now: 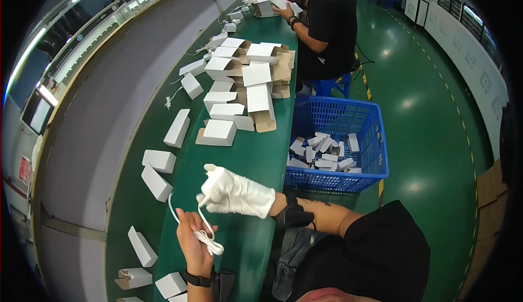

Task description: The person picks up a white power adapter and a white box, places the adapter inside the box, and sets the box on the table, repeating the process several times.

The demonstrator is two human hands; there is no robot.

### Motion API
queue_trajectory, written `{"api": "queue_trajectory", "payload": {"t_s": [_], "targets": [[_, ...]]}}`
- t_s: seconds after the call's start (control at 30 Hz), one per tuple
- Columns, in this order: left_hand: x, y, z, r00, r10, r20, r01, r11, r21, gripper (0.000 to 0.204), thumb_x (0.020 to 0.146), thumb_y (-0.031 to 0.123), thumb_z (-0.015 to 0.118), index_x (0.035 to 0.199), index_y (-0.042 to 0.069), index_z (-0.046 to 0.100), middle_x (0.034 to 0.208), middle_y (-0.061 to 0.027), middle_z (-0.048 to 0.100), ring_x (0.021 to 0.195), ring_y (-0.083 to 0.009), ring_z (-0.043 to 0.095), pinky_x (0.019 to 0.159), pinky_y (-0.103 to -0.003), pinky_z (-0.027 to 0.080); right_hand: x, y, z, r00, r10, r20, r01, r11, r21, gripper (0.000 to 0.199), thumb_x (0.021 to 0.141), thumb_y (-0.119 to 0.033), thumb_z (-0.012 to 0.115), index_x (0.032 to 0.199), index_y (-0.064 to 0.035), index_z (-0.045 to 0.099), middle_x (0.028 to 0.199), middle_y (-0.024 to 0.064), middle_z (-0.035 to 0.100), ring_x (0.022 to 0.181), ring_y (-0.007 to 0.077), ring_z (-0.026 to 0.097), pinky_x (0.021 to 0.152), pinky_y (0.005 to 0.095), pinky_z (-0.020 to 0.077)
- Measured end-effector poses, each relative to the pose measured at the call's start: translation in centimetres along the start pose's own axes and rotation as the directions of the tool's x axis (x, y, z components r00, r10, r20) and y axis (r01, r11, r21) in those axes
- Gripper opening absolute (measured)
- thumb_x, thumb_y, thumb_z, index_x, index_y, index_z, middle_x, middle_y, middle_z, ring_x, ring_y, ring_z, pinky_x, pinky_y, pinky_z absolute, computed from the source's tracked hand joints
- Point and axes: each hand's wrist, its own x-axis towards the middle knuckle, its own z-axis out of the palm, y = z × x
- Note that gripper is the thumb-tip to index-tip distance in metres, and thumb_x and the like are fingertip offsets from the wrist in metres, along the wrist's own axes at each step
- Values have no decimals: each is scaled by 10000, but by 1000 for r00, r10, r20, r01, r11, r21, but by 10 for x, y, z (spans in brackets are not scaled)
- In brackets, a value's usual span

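Observation:
My right hand (239,193), in a white glove, is closed around a white block-like device (214,184), partly lost against the glove. A thin white cable (202,215) runs from it down to my bare left hand (192,235). The fingers of that hand are bent around the cable, and its tied bundle (211,243) hangs beside the palm. Both hands are above the green table (239,157), the left one nearer to me.
Open white boxes (259,76) are grouped farther up the table. Closed white boxes (177,128) lie along its left side. A blue crate (338,179) with small white boxes stands right of the table. Beyond it a co-worker (332,24) sits handling boxes.

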Motion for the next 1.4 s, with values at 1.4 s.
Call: {"api": "queue_trajectory", "payload": {"t_s": [1.4], "targets": [[53,99,-258,919,111,-378,348,224,910,758,670,226,762,1306,48,390,1204,-115,522,1112,-242,508,951,-362,400,8,-5,36,977,-205,63,156,475,-866,657,721,-39,655,1320,29,394,1082,117,576,831,128,590,673,227,477]]}}
